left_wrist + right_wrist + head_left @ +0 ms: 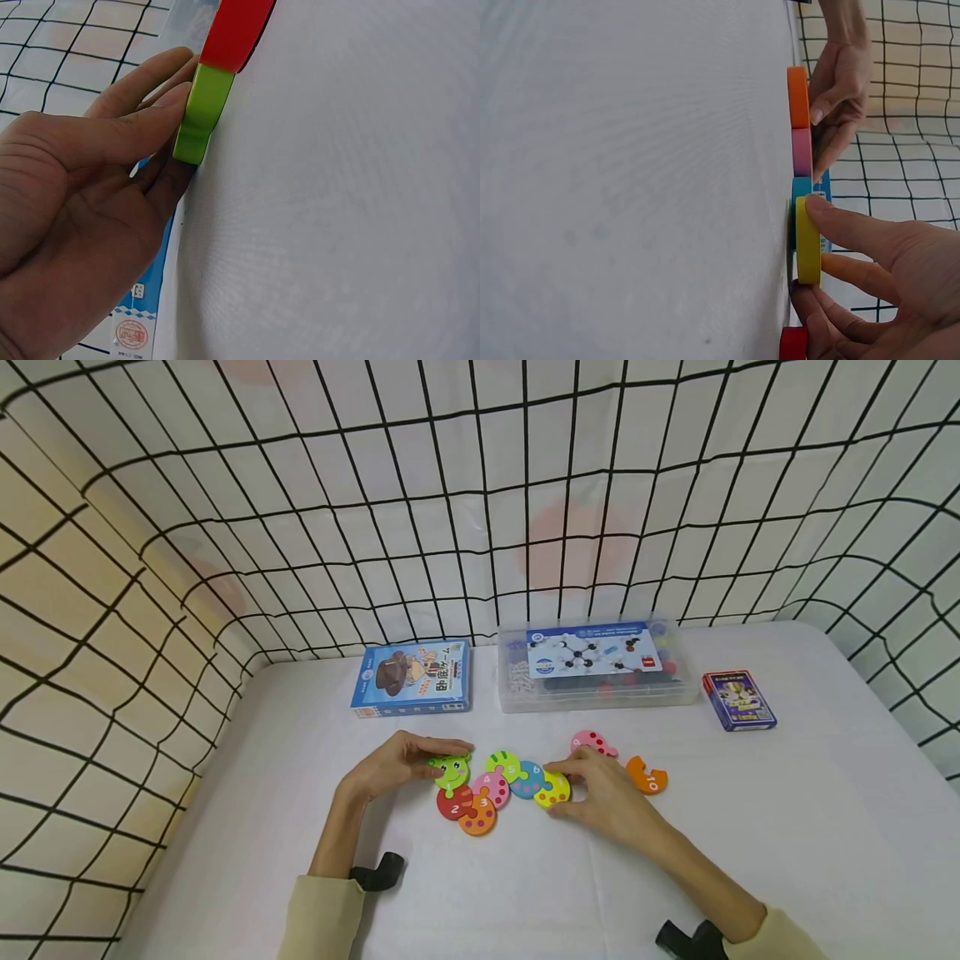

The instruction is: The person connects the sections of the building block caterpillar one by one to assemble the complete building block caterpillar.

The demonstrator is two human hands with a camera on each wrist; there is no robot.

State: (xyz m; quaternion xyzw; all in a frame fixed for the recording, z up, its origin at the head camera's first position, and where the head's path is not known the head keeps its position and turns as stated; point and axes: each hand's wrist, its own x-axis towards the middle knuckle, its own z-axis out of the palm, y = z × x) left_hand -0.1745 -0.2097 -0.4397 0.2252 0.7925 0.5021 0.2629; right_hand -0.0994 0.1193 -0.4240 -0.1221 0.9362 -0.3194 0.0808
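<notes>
A caterpillar number puzzle lies in a winding row on the white cloth. My left hand [393, 767] holds the green smiling head piece [453, 774] between thumb and fingers; its edge [201, 112] shows in the left wrist view. A red piece [452, 804], an orange piece [478, 817], a pink piece [491, 788], a light green piece [506, 765] and a blue piece [528, 779] follow. At the row's right end my right hand [611, 793] pinches a yellow piece [556, 790], whose edge overlaps the blue one in the right wrist view.
Loose beyond the right hand are a pink spotted piece [592, 742] and an orange piece [647, 776]. Behind stand a blue game box [411, 677], a clear plastic case [600, 697] and a small card box [740, 701]. Black netting [480, 493] encloses the table's back and sides.
</notes>
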